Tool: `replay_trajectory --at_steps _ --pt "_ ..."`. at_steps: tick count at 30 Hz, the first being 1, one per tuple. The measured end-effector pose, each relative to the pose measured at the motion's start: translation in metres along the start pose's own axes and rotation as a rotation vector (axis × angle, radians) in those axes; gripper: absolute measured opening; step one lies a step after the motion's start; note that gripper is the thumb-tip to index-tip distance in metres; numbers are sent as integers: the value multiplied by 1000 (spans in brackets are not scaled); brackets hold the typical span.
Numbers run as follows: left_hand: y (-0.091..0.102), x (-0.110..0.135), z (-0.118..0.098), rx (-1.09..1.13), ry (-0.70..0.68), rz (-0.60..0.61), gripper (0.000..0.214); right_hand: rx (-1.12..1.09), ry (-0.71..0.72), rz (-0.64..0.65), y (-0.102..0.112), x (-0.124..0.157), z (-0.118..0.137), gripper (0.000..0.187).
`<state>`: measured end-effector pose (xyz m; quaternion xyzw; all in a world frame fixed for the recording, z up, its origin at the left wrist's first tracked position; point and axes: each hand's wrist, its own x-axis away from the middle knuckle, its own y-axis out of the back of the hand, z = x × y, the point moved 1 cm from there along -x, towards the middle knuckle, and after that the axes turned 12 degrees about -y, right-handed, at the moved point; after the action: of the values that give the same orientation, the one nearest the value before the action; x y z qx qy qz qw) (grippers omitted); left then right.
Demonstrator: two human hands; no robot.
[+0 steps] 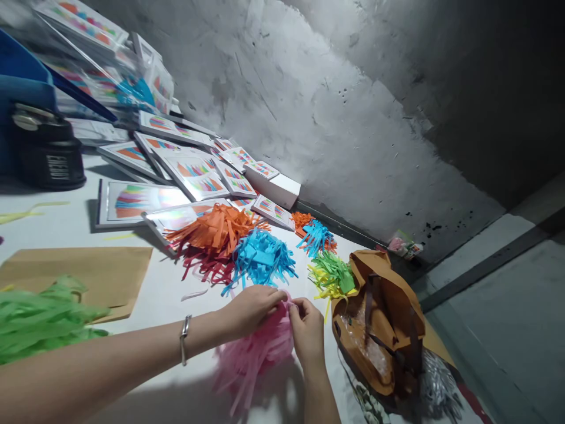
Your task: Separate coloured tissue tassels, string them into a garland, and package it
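My left hand [249, 309] and my right hand [306, 330] meet over a heap of pink paper strips [253, 356] on the white table [66, 221]. Both hands pinch the top of the pink strips, fingers closed on them. A metal bracelet [185, 338] sits on my left wrist. Just beyond the hands lie heaps of blue strips [262, 259], orange strips [218, 229] and dark red strips [209, 265].
A brown paper bag [379, 330] stands at the right. Green and yellow strips [333, 277] lie beside it, a light green heap [39, 318] and brown envelope [88, 274] at left. Framed colour pictures [132, 203] are stacked behind, with a black container [46, 153]. A grey wall [335, 118] backs the table.
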<state>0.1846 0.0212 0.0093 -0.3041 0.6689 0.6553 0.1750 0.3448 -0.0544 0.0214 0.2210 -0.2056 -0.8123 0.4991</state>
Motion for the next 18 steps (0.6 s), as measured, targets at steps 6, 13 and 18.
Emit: replay_trajectory --at_steps 6,13,18 --pt "-5 13 13 -7 -128 -84 31 8 28 -118 4 3 -6 25" --pt "22 12 10 387 43 -267 27 55 120 -65 8 5 -20 33" --pt "43 8 18 701 359 -271 28 169 158 -132 30 -4 -47 23"
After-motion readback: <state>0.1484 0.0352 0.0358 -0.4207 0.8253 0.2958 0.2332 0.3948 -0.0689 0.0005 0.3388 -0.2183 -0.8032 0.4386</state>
